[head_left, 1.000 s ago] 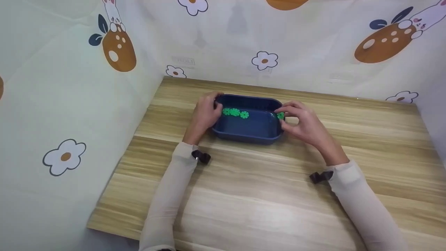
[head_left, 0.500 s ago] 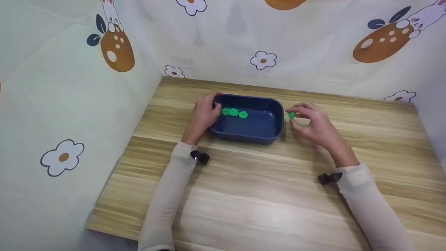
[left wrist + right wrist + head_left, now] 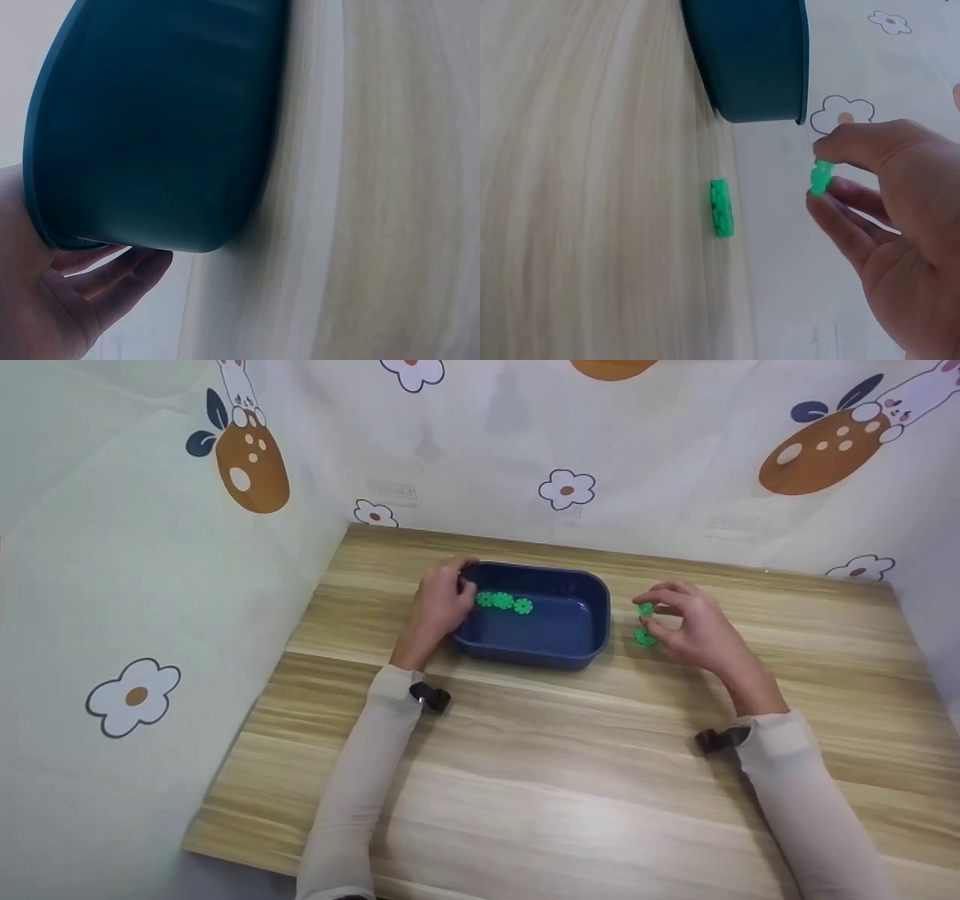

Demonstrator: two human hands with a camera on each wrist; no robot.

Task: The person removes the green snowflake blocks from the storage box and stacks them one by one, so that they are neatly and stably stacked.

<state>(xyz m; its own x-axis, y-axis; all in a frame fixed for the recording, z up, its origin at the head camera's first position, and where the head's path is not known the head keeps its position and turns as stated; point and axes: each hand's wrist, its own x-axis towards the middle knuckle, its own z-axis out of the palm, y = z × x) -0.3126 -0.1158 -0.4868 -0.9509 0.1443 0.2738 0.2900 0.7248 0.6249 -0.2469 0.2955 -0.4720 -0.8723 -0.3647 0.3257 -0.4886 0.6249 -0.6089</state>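
My left hand (image 3: 439, 604) grips the left end of a dark blue plastic tub (image 3: 551, 628), thumb over the rim and fingers on its outer wall. Inside the tub, several green snowflake-shaped plastic discs (image 3: 502, 601) lie in a row along its left part. To the right of the tub, my right hand (image 3: 694, 626) pinches another green disc (image 3: 821, 178) between thumb and fingertips, held above the table. Below it, a small stack of green discs (image 3: 721, 208) lies on the wood, partly covered by the thumb in the head view.
The wood-grain table (image 3: 525, 780) runs up to a printed cloth backdrop (image 3: 480, 457) at the back and left. A dark camera mount (image 3: 431, 697) sits at the left wrist, and a similar mount (image 3: 720, 740) at the right.
My right hand has drawn a green disc out past the tub's right rim and carried it right, over the stack on the table. The left hand stays on the tub.
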